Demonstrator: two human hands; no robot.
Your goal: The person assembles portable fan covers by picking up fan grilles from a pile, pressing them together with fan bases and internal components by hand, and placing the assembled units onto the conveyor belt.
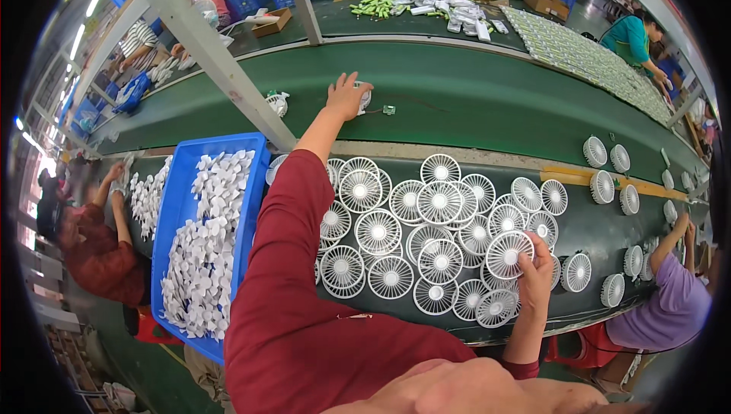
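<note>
My left hand reaches far over the green conveyor belt, its fingers curled over a small white fan housing that they mostly hide. Close to that, a little green circuit board lies on the belt beside thin wires. Near my body on the right, my right hand pinches a round white fan grille by its rim, spokes facing up. Below and beside it, many similar white grilles overlap in a loose pile on the dark green worktable.
A blue bin of small white fan blades stands left of my arm. A slanted metal post rises by it. Another white fan housing sits on the belt. Co-workers sit at left and right; several fan units stand at right.
</note>
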